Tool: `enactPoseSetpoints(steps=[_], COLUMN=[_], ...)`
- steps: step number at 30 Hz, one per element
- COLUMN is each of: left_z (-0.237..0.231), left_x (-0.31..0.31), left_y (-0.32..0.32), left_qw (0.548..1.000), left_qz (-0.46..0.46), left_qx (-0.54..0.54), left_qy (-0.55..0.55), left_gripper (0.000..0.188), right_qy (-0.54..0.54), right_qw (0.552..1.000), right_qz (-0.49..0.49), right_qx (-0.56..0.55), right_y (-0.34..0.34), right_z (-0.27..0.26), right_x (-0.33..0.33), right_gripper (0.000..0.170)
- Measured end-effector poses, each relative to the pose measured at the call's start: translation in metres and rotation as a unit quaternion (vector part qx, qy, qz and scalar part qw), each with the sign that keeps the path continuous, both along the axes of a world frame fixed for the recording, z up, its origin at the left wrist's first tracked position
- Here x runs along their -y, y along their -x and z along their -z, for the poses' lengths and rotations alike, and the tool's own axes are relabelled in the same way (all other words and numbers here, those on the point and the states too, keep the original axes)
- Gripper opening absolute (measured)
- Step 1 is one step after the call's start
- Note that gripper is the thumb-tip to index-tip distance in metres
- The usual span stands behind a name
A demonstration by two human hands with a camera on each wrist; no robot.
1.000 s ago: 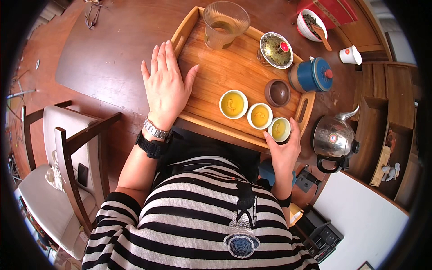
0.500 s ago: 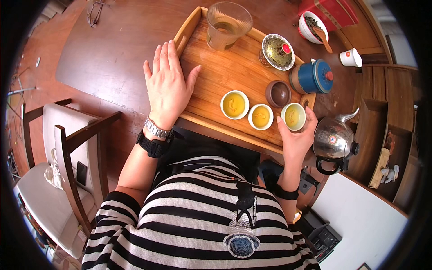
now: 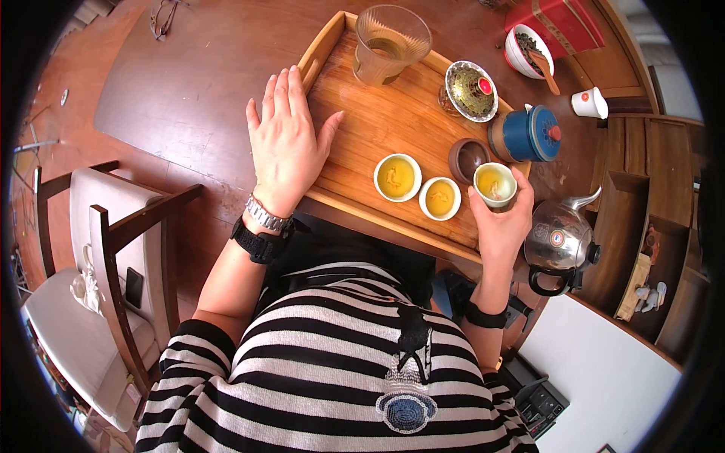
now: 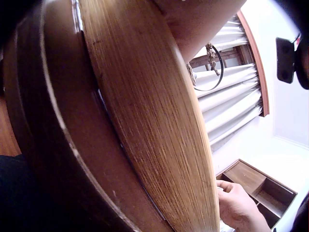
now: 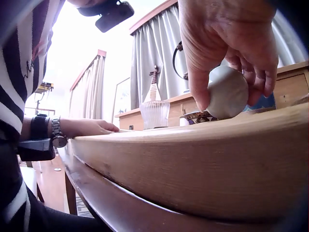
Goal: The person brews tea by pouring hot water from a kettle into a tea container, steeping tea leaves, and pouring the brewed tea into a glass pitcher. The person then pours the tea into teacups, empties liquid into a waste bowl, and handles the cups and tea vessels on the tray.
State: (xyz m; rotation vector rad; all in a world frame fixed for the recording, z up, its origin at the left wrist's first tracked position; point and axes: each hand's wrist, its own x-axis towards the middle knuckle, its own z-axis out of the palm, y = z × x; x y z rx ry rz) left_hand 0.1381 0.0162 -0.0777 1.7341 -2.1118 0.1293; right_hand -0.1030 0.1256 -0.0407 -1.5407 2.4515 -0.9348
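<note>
My right hand [image 3: 504, 226] pinches a small white teacup [image 3: 495, 183] of yellow tea between thumb and fingers. In the right wrist view this teacup [image 5: 228, 93] is tilted, above the tray's near edge. Two more teacups of yellow tea, a larger one [image 3: 397, 178] and a smaller one [image 3: 439, 198], stand to its left on the wooden tray [image 3: 370, 113]. Just behind the held cup is a dark brown cup [image 3: 468, 160]. My left hand [image 3: 288, 151] lies palm down with straight fingers over the tray's left end.
On the tray are a ribbed glass pitcher [image 3: 389, 49] and a lidded patterned bowl [image 3: 471, 90]. A blue pot [image 3: 525, 134] stands at its right end, a steel kettle [image 3: 559, 238] beyond. Farther back are a bowl of tea leaves [image 3: 529, 51] and a paper cup [image 3: 589, 103].
My right hand has lifted the rightmost teacup out of the row and moved it right and back, toward the brown cup, tipping it. My left hand has stayed on the tray.
</note>
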Motion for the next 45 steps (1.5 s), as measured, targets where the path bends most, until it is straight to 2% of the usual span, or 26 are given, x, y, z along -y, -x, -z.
enactPoseSetpoints(steps=[13, 18, 22, 25, 27, 30, 37, 45], left_z=[0.002, 0.001, 0.002, 0.002, 0.002, 0.002, 0.002, 0.002], left_x=[0.0, 0.0, 0.0, 0.0, 0.0, 0.0, 0.001, 0.001], left_y=[-0.001, -0.001, -0.001, 0.0, -0.001, -0.001, -0.001, -0.001], left_qw=[1.0, 1.0, 1.0, 1.0, 1.0, 1.0, 1.0, 1.0], left_qz=[0.004, 0.005, 0.004, 0.003, 0.006, 0.009, 0.012, 0.013], left_qx=[-0.005, -0.007, -0.003, -0.002, -0.004, -0.008, -0.006, 0.001], left_qy=[0.009, 0.008, 0.009, 0.007, 0.009, 0.012, 0.016, 0.018], left_gripper=[0.074, 0.074, 0.075, 0.075, 0.075, 0.075, 0.075, 0.076], right_qy=[-0.039, -0.024, -0.027, 0.009, 0.0, 0.004, -0.056, -0.073], right_qw=[0.999, 0.993, 0.988, 0.994, 1.0, 0.999, 0.997, 0.996], right_qz=[-0.005, -0.091, -0.1, -0.084, -0.01, 0.02, 0.007, -0.002], right_qx=[-0.009, -0.078, -0.112, -0.067, -0.014, 0.047, 0.058, 0.053], right_y=[-0.009, -0.007, -0.006, -0.006, -0.008, 0.001, -0.005, -0.007], right_z=[-0.012, -0.01, -0.008, -0.006, -0.006, 0.005, 0.013, 0.014], right_x=[0.018, 0.019, 0.017, 0.013, 0.007, -0.006, -0.028, -0.031], right_gripper=[0.059, 0.059, 0.06, 0.059, 0.061, 0.064, 0.067, 0.066])
